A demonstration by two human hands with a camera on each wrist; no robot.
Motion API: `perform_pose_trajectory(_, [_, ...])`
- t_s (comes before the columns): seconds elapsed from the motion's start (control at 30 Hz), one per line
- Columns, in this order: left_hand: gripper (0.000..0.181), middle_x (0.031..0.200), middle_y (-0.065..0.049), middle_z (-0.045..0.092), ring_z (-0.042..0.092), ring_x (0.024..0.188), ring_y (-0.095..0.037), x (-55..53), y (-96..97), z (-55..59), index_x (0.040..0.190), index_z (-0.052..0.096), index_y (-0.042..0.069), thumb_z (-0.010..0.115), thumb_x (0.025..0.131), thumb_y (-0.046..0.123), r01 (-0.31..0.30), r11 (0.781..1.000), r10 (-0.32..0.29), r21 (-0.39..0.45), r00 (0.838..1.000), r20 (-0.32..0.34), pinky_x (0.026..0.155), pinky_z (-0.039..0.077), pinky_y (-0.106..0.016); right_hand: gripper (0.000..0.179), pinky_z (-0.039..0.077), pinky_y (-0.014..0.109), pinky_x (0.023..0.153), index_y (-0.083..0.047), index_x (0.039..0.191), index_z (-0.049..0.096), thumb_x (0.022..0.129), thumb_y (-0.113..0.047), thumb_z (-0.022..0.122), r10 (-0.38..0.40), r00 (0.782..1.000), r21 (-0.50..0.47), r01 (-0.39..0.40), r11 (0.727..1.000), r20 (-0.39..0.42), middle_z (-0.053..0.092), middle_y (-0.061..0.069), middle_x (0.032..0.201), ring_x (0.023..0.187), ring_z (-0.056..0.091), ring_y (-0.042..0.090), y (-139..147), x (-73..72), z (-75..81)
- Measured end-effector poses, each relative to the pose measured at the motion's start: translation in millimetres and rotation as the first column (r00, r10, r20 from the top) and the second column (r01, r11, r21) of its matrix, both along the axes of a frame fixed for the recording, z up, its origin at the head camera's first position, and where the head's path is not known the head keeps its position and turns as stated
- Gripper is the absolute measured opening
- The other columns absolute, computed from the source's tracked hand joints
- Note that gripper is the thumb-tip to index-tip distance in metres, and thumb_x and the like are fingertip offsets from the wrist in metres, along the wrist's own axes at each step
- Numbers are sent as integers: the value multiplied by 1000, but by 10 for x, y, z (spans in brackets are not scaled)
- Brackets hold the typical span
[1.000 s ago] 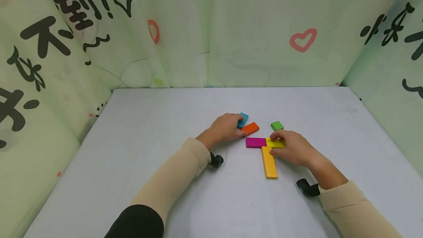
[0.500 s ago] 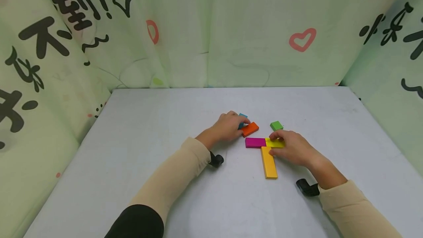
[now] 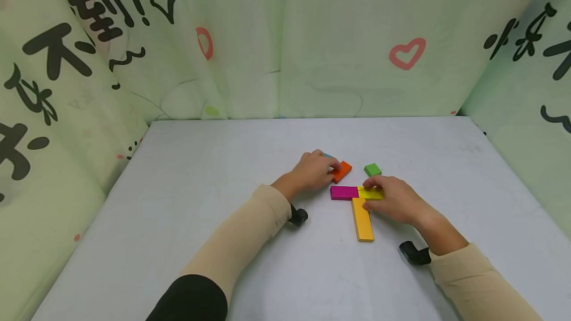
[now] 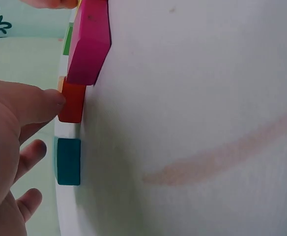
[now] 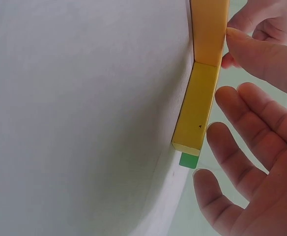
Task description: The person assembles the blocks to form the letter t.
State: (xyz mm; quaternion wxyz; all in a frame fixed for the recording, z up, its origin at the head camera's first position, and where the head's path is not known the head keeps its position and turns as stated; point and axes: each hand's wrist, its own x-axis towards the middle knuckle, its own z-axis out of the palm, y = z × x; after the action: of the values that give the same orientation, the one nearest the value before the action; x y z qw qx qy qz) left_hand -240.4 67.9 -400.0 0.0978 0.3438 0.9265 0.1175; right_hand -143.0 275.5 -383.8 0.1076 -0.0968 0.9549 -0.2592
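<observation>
My left hand (image 3: 312,172) pinches a red-orange block (image 3: 343,171) between thumb and forefinger. Its other fingers spread loosely in the left wrist view, close to a blue block (image 4: 68,161) that the hand mostly covers in the head view. A magenta block (image 3: 343,192) and a yellow block (image 3: 363,192) lie end to end in a row. Below their junction an amber block (image 3: 363,222) extends toward me, making a T. My right hand (image 3: 399,199) rests at this T, thumb on the amber block's top end and relaxed fingers along the yellow one.
A small green block (image 3: 372,169) lies just behind the yellow one. All the blocks are on a white tabletop (image 3: 214,162). Pale green printed curtains (image 3: 250,38) enclose it at the back and both sides.
My left hand has shifted right from the blue block to the red-orange block, which has turned slightly and moved a little right. The right hand and the T of blocks stay put.
</observation>
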Motion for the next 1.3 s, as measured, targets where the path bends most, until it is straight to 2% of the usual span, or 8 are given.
perform_pose_trajectory(0.23, [24, 108, 11, 65, 48, 112, -16, 53, 94, 9, 122, 69, 24, 64, 99, 31, -41, 999, 40, -28, 998, -53, 95, 37, -37, 44, 44, 56, 96, 2, 121, 62, 87, -21, 78, -6, 1000, -2, 6, 1000, 2, 64, 17, 119, 107, 55, 37, -1, 4, -2])
perform_pose_trajectory(0.37, [25, 105, 10, 65, 48, 109, -15, 75, 134, 3, 120, 69, 24, 65, 98, 35, -62, 998, 61, -20, 996, -62, 94, 37, -37, 44, 45, 56, 96, 2, 121, 62, 87, -21, 79, -9, 1000, -2, 9, 1000, -2, 64, 17, 119, 108, 55, 37, -5, 9, -4])
perform_pose_trajectory(0.47, [30, 109, 11, 65, 48, 110, -14, 63, 144, -4, 123, 68, 24, 67, 97, 37, -76, 997, 76, 13, 997, -16, 94, 37, -35, 44, 45, 56, 96, 2, 122, 62, 87, -21, 78, -8, 1000, -4, 8, 1000, -2, 64, 17, 119, 108, 55, 37, -10, 10, -7])
perform_pose_trajectory(0.63, [46, 127, 8, 62, 46, 121, -16, -25, 110, 2, 138, 59, 26, 70, 95, 37, -102, 992, 95, 74, 991, 95, 98, 37, -34, 44, 45, 56, 96, 1, 122, 62, 88, -20, 78, 4, 1000, -6, -4, 1000, -3, 64, 16, 119, 107, 56, 36, -19, 3, -11])
perform_pose_trajectory(0.83, [58, 147, 1, 50, 37, 137, -20, -131, 80, 25, 151, 45, 27, 66, 97, 32, -86, 995, 76, 45, 979, 187, 107, 33, -40, 45, 45, 56, 96, 1, 122, 62, 87, -21, 79, 9, 1000, 11, -9, 1000, -4, 64, 16, 118, 107, 56, 37, -22, -7, 4])
perform_pose_trajectory(1.0, [60, 156, 0, 41, 25, 147, -21, -182, 91, 33, 154, 41, 27, 62, 98, 29, -59, 998, 52, 21, 972, 228, 114, 27, -46, 45, 45, 56, 96, 1, 122, 62, 87, -21, 79, 4, 1000, 11, -4, 1000, -3, 64, 16, 118, 107, 56, 36, -19, -7, 3])
perform_pose_trajectory(1.1, [58, 156, 1, 40, 21, 149, -21, -193, 101, 32, 153, 42, 26, 61, 98, 27, -44, 999, 40, 11, 968, 249, 115, 24, -47, 44, 45, 56, 96, 1, 122, 62, 87, -21, 79, 1, 1000, 7, -1, 1000, -4, 64, 16, 119, 107, 56, 36, -17, -5, -6])
perform_pose_trajectory(1.3, [56, 155, 1, 41, 22, 148, -21, -184, 130, 40, 151, 46, 24, 64, 98, 29, -49, 999, 44, 12, 964, 262, 116, 25, -46, 44, 46, 55, 96, 1, 122, 62, 87, -21, 79, -6, 1000, 5, 6, 1000, -3, 64, 17, 119, 107, 56, 36, -23, 0, -14])
